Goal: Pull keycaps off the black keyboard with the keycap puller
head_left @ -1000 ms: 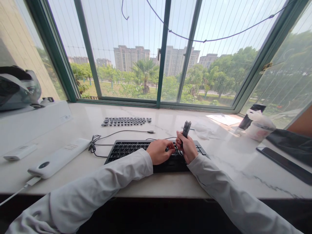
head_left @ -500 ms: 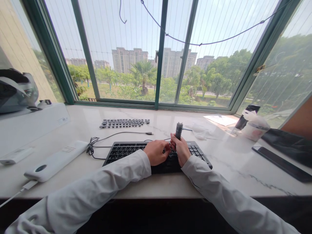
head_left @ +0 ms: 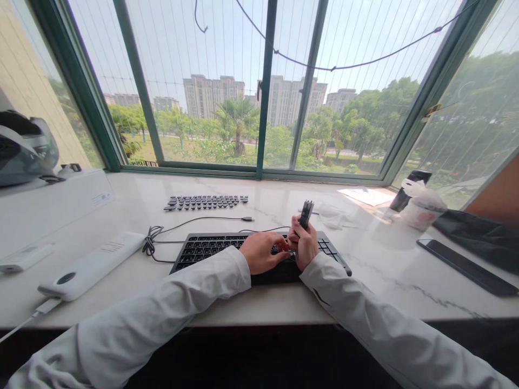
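Loose keycaps (head_left: 205,202) lie in rows on the counter (head_left: 365,270), far left of the black keyboard (head_left: 211,248). The left hand (head_left: 263,251) rests curled on the keys at mid-board; whether it grips anything cannot be told. Touching it on the right, the right hand (head_left: 305,247) is clenched around a small dark tool (head_left: 306,212), held upright.
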The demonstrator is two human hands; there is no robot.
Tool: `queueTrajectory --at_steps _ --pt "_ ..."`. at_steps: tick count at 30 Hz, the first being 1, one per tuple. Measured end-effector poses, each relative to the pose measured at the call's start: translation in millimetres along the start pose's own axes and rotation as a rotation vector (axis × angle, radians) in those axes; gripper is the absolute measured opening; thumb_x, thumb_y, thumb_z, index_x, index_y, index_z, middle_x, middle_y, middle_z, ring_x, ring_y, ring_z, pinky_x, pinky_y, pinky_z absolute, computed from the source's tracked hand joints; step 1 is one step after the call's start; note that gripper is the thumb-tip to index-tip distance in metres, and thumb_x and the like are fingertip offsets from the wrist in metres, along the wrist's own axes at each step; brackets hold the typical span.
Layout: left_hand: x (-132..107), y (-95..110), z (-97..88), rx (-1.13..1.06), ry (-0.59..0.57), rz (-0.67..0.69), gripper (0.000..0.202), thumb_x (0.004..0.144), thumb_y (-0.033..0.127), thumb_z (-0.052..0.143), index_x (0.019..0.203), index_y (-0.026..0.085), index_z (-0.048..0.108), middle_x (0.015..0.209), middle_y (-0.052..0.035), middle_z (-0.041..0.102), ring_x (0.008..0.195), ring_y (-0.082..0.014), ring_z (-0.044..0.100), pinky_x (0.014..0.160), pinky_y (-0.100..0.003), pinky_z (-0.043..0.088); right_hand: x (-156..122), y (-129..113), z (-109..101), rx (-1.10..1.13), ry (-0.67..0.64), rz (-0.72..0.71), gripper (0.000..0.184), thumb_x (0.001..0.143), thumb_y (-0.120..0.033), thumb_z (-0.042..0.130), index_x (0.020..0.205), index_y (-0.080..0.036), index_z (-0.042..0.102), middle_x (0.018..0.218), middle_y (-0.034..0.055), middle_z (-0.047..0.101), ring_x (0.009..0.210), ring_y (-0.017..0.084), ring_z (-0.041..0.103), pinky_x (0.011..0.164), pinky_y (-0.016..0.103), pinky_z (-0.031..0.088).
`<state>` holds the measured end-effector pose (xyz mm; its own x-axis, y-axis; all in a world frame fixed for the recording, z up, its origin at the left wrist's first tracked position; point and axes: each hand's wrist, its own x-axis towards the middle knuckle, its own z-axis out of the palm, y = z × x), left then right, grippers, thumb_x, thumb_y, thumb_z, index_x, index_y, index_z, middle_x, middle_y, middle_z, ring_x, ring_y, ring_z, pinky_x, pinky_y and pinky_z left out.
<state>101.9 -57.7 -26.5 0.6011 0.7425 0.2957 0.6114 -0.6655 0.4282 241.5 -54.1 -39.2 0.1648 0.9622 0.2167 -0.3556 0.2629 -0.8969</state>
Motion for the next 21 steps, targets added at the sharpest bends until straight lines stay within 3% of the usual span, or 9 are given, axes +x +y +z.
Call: queueTrajectory --at_steps 5,9,21 --pt "1.9 -4.7 2.1 0.003 -0.025 -0.006 0.025 0.083 0.044 0.065 0.101 0.030 0.074 0.103 0.0002 0.070 0.088 -0.0190 0.064 0.078 -0.028 0.047 2.8 2.0 3.6 0.041 0.062 0.023 0.045 0.068 -0.049 0.076 0.077 -0.025 0.039 0.048 -0.0129 0.024 0.039 0.005 0.017 0.034 0.018 0.014" --pt "3.0 -6.1 3.6 -0.008 -0.028 -0.041 0.025 0.085 0.044 0.062 0.101 0.031 0.076 0.102 -0.0001 0.070 0.086 -0.0183 0.064 0.078 -0.027 0.046 6.4 5.0 7.5 -0.016 0.034 0.065 0.044 0.068 -0.049 0.076 0.077 -0.024 0.041 0.047 -0.0126 0.025 0.039 0.005 0.019 0.033 0.018 0.017" --pt "2.7 -8.0 7.8 -0.043 0.033 -0.089 0.026 0.085 0.049 0.061 0.096 0.032 0.078 0.100 0.0013 0.073 0.083 -0.0174 0.064 0.074 -0.026 0.045 11.9 -0.3 1.2 0.009 -0.050 0.144 0.042 0.068 -0.044 0.074 0.073 -0.023 0.039 0.046 -0.0127 0.028 0.037 0.003 0.015 0.032 0.016 0.011"
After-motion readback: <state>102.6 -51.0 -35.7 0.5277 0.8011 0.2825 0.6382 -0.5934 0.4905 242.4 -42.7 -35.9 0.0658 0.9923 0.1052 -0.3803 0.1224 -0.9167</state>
